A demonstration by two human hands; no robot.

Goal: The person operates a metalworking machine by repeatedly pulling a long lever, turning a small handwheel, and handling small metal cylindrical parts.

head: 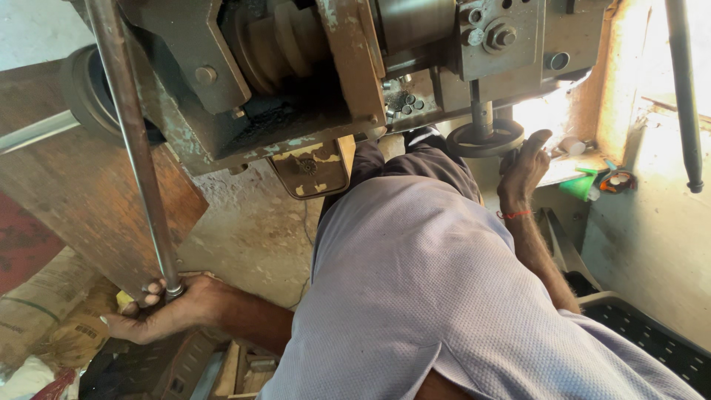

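Note:
My left hand (159, 310) is low on the left, fingers wrapped around the bottom end of a long grey metal rod (133, 141) that runs up past a lathe-like machine (296, 81). My right hand (523, 172), with a red thread on the wrist, reaches to the upper right and grips the rim of a dark round handwheel (485, 139) on a short shaft under the machine's carriage. My light purple shirt (415, 296) fills the lower middle and hides what lies below it.
A stepped pulley (285, 37) sits in the machine's open housing. A wooden board (81, 192) leans at left above sacks (44, 326). A green funnel-like piece (578, 185) lies on a ledge at right, a second dark rod (685, 89) hangs there, and a black crate (652, 337) sits below.

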